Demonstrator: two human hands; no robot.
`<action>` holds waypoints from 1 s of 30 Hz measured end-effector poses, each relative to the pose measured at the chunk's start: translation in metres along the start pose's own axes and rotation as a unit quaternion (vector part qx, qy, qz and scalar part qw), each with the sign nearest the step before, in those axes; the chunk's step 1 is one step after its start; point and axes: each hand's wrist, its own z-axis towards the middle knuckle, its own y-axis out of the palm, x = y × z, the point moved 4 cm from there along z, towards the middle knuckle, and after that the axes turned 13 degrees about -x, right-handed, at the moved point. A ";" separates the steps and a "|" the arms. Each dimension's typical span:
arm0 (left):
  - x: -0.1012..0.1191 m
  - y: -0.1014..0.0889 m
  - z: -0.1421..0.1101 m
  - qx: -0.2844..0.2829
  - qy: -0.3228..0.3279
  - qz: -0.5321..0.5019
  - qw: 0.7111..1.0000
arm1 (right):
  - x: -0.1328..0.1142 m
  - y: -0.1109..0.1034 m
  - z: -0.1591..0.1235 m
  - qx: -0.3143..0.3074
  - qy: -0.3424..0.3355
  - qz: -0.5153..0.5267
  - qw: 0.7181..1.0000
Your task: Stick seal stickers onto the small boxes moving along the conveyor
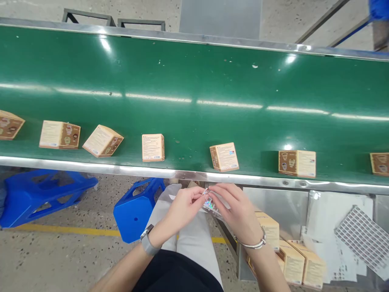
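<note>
My left hand [189,206] and my right hand [234,207] meet above my lap, just in front of the belt's near rail. A small sheet of shiny holographic stickers [210,206] is pinched between their fingers. Thumbs and forefingers of both hands come together at the sheet's upper edge, where a narrow whitish strip shows. Fingers cover part of the sheet. Closest on the belt, beyond my hands, is a tilted cream-and-brown box [226,157] with a small coloured sticker on its printed face.
Several similar boxes, including one box [152,147], stand along the green belt [194,73]. Blue stools [133,213] are at the left. More boxes [291,261] sit on a metal side table [282,198], with a gridded sticker sheet [364,237] at the right.
</note>
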 end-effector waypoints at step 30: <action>-0.038 0.136 0.051 -0.215 0.101 0.392 0.888 | 0.139 0.053 -0.178 0.290 0.384 0.467 0.742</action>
